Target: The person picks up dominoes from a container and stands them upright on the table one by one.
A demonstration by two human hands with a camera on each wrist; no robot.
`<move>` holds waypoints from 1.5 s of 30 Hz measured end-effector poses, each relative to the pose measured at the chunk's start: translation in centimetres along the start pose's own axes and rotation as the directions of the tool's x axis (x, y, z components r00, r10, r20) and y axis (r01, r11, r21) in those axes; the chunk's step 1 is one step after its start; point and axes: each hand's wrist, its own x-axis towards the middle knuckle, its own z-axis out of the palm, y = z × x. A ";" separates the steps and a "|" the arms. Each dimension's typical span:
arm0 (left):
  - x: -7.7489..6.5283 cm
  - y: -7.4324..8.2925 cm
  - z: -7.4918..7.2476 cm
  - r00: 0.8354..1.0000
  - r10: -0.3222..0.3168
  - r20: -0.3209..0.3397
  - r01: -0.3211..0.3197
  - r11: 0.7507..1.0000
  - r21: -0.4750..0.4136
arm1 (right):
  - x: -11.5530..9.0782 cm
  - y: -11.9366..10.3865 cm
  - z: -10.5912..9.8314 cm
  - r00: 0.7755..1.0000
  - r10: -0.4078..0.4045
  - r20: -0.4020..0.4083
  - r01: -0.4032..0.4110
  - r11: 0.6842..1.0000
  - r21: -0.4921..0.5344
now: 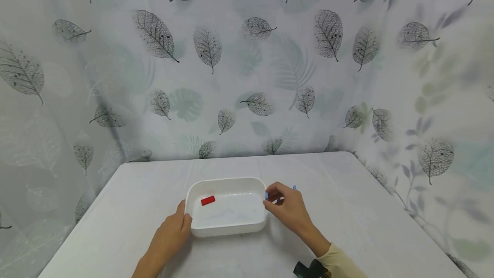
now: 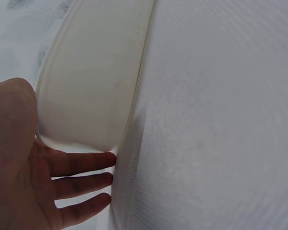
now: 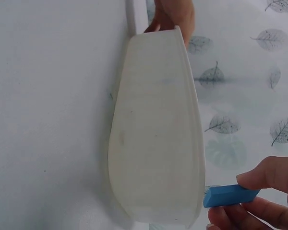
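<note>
A white plastic tray (image 1: 227, 229) stands on the table, and a red block (image 1: 208, 200) lies inside it towards the left. My left hand (image 1: 170, 233) rests against the tray's left end; in the left wrist view its fingers (image 2: 81, 164) are straight and spread beside the tray's corner. At the right end, my right hand (image 1: 287, 207) pinches a blue block (image 3: 230, 196) between thumb and fingers, close to the rim. Another bit of blue (image 1: 295, 187) shows just behind the right hand, mostly hidden, so I cannot tell what it is.
A white cloth covers the table (image 1: 347, 209) around the tray. Leaf-patterned curtain (image 1: 239, 67) hangs behind the table and along both sides. A dark strap or mount (image 1: 310, 269) sits at the right wrist by a pale yellow sleeve (image 1: 339, 263).
</note>
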 end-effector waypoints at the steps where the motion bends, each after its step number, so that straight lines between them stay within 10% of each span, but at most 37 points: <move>1: 0.0 0.0 0.0 1.000 -0.003 0.000 0.003 1.000 0.002 | 0.0 0.1 -0.1 1.000 0.004 -0.001 -0.004 1.000 0.000; 45: -0.1 -0.1 0.1 1.000 0.002 0.003 -0.002 1.000 -0.003 | -2.9 3.8 -1.3 0.972 0.196 0.128 -0.189 0.980 -0.061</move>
